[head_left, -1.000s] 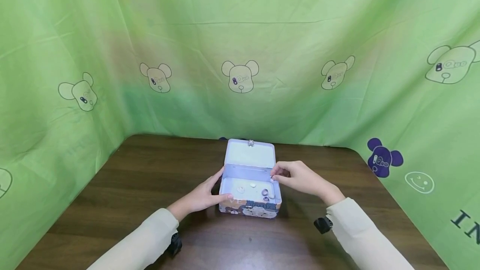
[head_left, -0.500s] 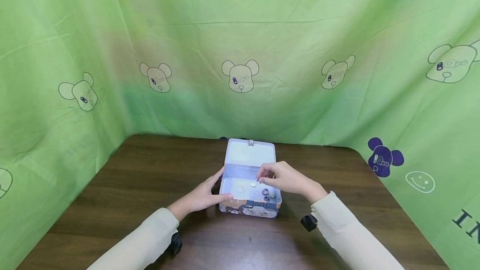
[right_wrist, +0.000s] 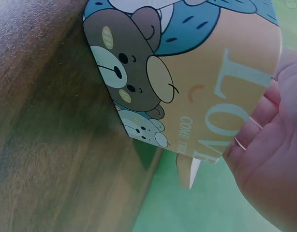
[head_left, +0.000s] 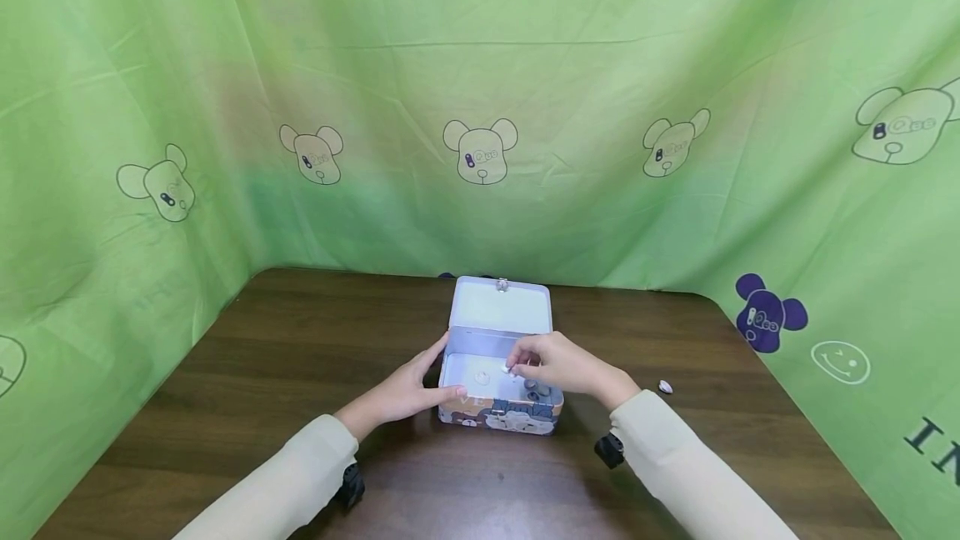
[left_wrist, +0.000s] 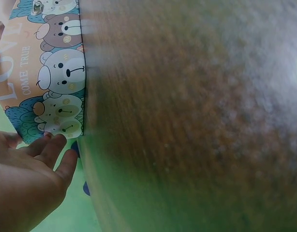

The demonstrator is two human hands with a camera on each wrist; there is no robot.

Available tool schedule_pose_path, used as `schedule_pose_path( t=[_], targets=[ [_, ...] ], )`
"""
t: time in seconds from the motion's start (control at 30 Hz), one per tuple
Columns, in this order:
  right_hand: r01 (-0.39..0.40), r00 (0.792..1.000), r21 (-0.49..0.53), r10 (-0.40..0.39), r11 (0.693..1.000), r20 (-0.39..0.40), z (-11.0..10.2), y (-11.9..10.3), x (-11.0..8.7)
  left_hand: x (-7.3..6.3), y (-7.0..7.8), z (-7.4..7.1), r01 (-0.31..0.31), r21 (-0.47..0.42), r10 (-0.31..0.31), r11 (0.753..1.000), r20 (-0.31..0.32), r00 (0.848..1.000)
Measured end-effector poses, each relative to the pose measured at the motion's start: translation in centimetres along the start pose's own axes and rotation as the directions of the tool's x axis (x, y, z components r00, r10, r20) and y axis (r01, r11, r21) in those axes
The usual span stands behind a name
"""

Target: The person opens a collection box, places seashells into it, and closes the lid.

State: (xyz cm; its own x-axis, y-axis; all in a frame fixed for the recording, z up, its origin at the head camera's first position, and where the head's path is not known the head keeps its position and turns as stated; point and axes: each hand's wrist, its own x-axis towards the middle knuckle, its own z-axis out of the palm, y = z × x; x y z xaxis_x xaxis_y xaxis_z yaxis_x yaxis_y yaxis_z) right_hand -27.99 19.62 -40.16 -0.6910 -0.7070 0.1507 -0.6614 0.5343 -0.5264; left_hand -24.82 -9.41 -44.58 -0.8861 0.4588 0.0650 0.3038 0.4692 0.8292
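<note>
An open tin box with printed bears stands mid-table, its lid tipped back. My left hand rests at its left front corner, thumb on the front rim and straight fingers along the side. Over the inside, my right hand has thumb and fingertips together at a small white oval piece. A pale round piece lies on the box floor. Small dark ring-like pieces sit near the right front corner, partly shaded. In the right wrist view the fingertips are hidden behind the tin wall.
A small shiny white object lies on the brown wooden table, right of the box and close to the right forearm. Green printed cloth hangs behind the table and along both sides.
My right hand has moved left and slightly toward me inside the box, from the right wall to the white oval piece. The shiny object on the table has come into view. My left hand stays.
</note>
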Motion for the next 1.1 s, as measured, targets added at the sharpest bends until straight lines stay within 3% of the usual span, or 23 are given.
schedule_pose_path(
  t=[0.23,0.7,1.1],
  targets=[
    [0.013,1.000,-0.063,-0.014,0.998,-0.007,0.1,0.2,0.2,0.0,0.0,0.0,0.013,0.003,-0.013,1.000,-0.002,1.000],
    [-0.017,0.999,-0.033,0.016,0.999,-0.030,-0.6,-0.6,-0.4,-0.1,0.0,0.0,0.007,0.008,-0.007,1.000,-0.007,1.000],
    [-0.028,0.996,-0.051,0.023,0.998,-0.091,-2.5,-0.4,-2.0,0.0,-0.1,0.0,0.007,0.016,-0.007,1.000,-0.008,1.000]
  ],
)
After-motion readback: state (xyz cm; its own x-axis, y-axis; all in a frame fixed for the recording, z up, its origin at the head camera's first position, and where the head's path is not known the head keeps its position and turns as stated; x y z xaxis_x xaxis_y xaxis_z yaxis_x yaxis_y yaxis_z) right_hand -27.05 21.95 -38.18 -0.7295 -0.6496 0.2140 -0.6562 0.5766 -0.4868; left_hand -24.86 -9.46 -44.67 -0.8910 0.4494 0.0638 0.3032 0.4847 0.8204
